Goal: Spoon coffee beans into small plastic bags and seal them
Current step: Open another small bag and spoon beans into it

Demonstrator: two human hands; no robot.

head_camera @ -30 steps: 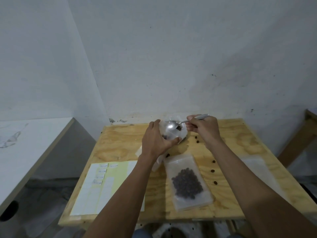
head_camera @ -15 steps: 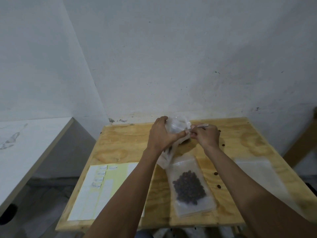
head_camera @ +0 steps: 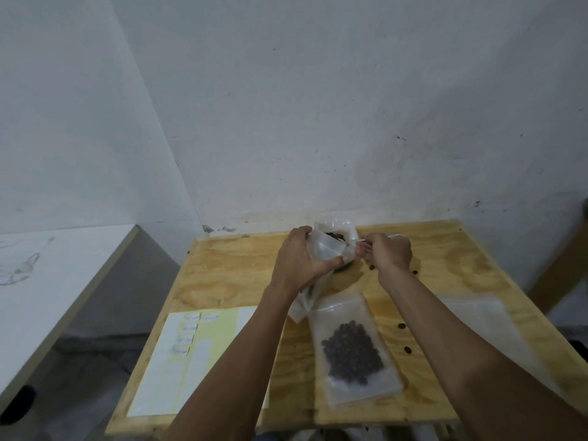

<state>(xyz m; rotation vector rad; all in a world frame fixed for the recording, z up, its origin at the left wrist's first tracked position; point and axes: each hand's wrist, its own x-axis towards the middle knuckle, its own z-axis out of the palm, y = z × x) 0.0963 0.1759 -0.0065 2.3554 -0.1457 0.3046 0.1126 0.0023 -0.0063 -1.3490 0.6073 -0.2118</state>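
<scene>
Plastic, clear and crinkled, makes up the small bag (head_camera: 331, 249) that the left hand (head_camera: 302, 262) grips at the far middle of the plywood table (head_camera: 229, 268). Fingers curl round its left side and the thumb presses across its front. The bag's mouth gapes upward and away from the person, with dark coffee beans (head_camera: 335, 235) showing inside the opening. Its long axis tilts: the open top leans to the far right, while the lower end (head_camera: 302, 308) trails down toward the near left, below the wrist.

The right hand (head_camera: 386, 253) is curled round a metal spoon (head_camera: 358, 240), whose thin handle runs roughly level from the fist leftward into the bag's mouth; the bowl is hidden inside.

A second bag (head_camera: 351, 351), flat on the table just in front of the held one, contains a dark heap of beans; its long axis runs near to far. Loose beans (head_camera: 401, 326) lie scattered to its right. An empty clear bag (head_camera: 477, 310) lies further right, and a yellow label sheet (head_camera: 219, 332) lies at the near left.
</scene>
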